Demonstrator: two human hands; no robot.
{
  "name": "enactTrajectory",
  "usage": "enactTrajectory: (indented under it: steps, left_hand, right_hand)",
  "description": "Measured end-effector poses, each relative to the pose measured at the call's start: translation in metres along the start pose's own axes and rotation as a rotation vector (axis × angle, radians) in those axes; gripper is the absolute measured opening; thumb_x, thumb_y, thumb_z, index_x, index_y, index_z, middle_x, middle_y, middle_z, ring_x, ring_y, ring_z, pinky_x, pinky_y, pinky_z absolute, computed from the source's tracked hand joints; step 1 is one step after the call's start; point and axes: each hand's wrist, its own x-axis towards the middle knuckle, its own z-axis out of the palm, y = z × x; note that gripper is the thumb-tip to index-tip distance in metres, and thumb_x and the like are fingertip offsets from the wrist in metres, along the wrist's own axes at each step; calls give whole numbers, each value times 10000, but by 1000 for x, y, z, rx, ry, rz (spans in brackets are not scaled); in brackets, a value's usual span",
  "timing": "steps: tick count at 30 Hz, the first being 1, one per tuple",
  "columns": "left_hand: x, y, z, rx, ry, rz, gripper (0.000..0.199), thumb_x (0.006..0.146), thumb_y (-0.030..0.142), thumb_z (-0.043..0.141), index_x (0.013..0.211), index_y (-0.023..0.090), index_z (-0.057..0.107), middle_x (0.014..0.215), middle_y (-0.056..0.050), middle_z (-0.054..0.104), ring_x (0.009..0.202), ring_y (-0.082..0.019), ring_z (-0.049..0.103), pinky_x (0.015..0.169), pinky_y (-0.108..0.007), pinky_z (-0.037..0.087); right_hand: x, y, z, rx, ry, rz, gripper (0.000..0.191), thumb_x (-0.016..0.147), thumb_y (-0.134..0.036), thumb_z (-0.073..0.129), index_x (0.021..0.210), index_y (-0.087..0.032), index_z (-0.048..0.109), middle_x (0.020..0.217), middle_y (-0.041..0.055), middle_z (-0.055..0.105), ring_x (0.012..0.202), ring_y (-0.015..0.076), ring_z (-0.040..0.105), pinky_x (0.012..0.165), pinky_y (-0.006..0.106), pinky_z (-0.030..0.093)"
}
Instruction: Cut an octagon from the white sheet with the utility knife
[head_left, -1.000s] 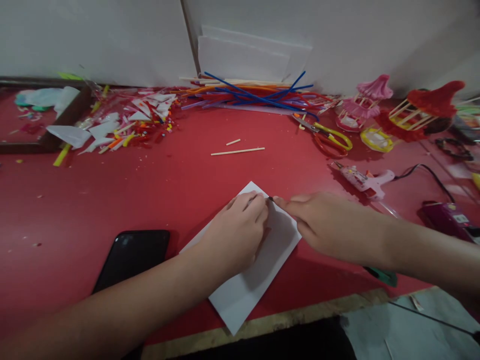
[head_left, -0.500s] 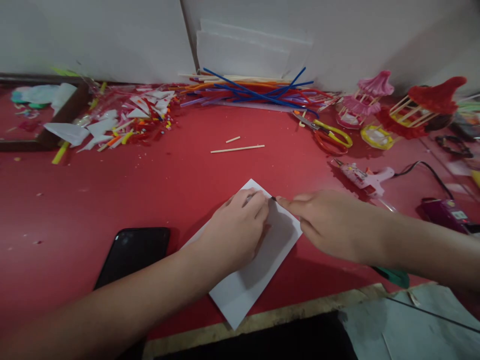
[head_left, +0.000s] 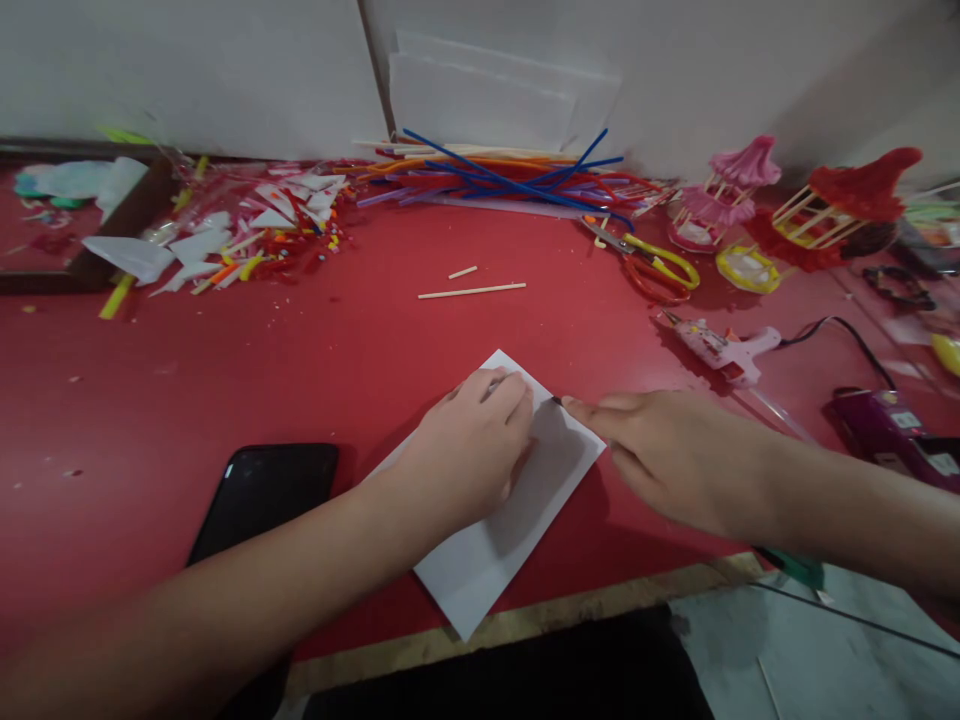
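Observation:
A sheet of white paper (head_left: pixel 499 555), seemingly folded, lies at a slant near the table's front edge. My left hand (head_left: pixel 474 440) is pressed down on its upper part, fingers bent and close together, holding it against the table. At the paper's upper right edge my right hand (head_left: pixel 667 450) is closed round a knife (head_left: pixel 556 400), index finger stretched along it. Only the dark tip shows there, touching the paper's edge. A green piece (head_left: pixel 796 568) shows below my right wrist, perhaps the handle's end. My palm hides the rest.
A black phone (head_left: pixel 266 495) lies left of the paper. Beyond it are two thin sticks (head_left: pixel 471 291), scissors (head_left: pixel 660 265), a glue gun (head_left: pixel 724 352) with its cord, pipe cleaners (head_left: pixel 495 180), scraps (head_left: pixel 262 230) and small pink and red models (head_left: pixel 832 220).
My right hand and the knife tip have slid slightly right along the paper's upper right edge, away from my left hand. My left hand keeps its place on the paper. The view has shifted slightly.

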Motion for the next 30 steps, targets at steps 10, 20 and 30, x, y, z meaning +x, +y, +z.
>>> enactTrajectory:
  steps: [10, 20, 30]
  left_hand:
    - [-1, 1, -1, 8, -5, -22, 405, 983, 309, 475, 1247, 18, 576, 1248, -197, 594, 1157, -316, 526, 1009, -430, 444]
    - [-1, 2, 0, -5, -33, -48, 458, 989, 327, 473, 1295, -5, 551, 1294, -199, 576, 1189, -331, 508, 1019, -438, 451]
    - [-2, 2, 0, -19, -46, -56, 459, 999, 343, 455, 1308, 15, 542, 1309, -179, 568, 1197, -321, 501, 1017, -419, 452]
  right_hand:
    - [-24, 4, 19, 157, 70, 20, 534, 870, -89, 472, 1352, -280, 600, 1177, 64, 720, 1050, 245, 678, 898, 424, 549]
    - [-49, -8, 22, 164, 60, 3, 571, 821, -64, 483, 1331, -286, 611, 1132, 93, 722, 1051, 295, 666, 786, 437, 590]
    - [-69, -13, 39, 217, 82, 148, 652, 819, -34, 387, 1453, -160, 477, 1113, 120, 729, 877, 226, 734, 763, 377, 635]
